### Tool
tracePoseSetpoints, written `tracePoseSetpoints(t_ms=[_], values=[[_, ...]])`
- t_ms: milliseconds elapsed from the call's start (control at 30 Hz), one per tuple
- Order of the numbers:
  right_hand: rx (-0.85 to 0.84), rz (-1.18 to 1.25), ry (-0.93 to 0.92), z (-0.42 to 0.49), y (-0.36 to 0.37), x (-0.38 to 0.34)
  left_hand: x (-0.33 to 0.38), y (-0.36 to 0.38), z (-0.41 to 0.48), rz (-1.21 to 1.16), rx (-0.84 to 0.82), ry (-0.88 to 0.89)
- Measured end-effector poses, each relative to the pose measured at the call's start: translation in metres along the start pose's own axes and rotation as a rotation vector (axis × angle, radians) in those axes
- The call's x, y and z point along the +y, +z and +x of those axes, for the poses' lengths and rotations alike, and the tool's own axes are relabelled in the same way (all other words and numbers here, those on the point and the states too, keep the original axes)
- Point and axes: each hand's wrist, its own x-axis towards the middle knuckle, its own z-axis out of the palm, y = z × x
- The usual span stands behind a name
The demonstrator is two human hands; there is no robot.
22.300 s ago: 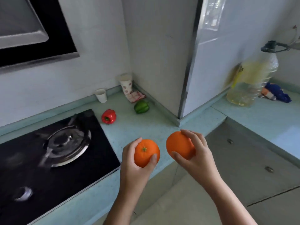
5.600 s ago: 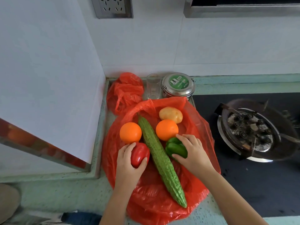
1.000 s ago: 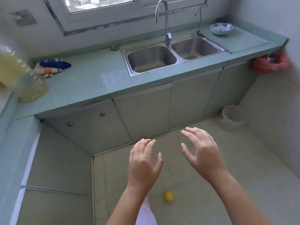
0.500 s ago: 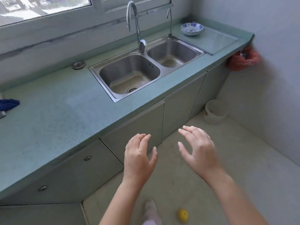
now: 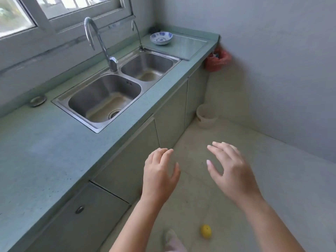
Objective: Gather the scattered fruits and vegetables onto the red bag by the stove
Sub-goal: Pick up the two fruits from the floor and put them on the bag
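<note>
Two hands hover empty over the floor (image 5: 272, 170), fingers spread: left hand (image 5: 160, 176), right hand (image 5: 231, 171). Left of them runs the bench (image 5: 45, 151) with its sink (image 5: 101, 100). Below the hands, between the forearms, a lemon (image 5: 206, 231) lies on the floor.

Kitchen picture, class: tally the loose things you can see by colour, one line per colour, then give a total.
Yellow: 1, the fruit on the floor
Blue-and-white: 1, the bowl on the counter
Red: 1, the bag at the counter's end
White: 1, the bucket
Total: 4
</note>
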Motion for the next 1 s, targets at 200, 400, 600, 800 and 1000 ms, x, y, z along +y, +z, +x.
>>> tracePoseSetpoints(t_ms=[200, 400, 600, 800, 1000], values=[[0.077, -0.066, 0.135, -0.046, -0.029, 0.009, 0.024, -0.006, -0.023, -0.013, -0.051, 0.123], [0.111, -0.085, 0.179, -0.086, -0.031, 0.009, 0.022, -0.009, -0.057, 0.018, -0.094, 0.199], [0.099, -0.108, 0.219, -0.106, -0.02, 0.013, 0.009, -0.003, -0.064, 0.034, -0.129, 0.252], [0.088, -0.132, 0.254, -0.103, 0.026, 0.039, -0.027, 0.044, -0.047, 0.025, -0.156, 0.295], [0.063, -0.142, 0.304, -0.101, 0.106, 0.075, -0.08, 0.117, -0.028, 0.014, -0.172, 0.335]])
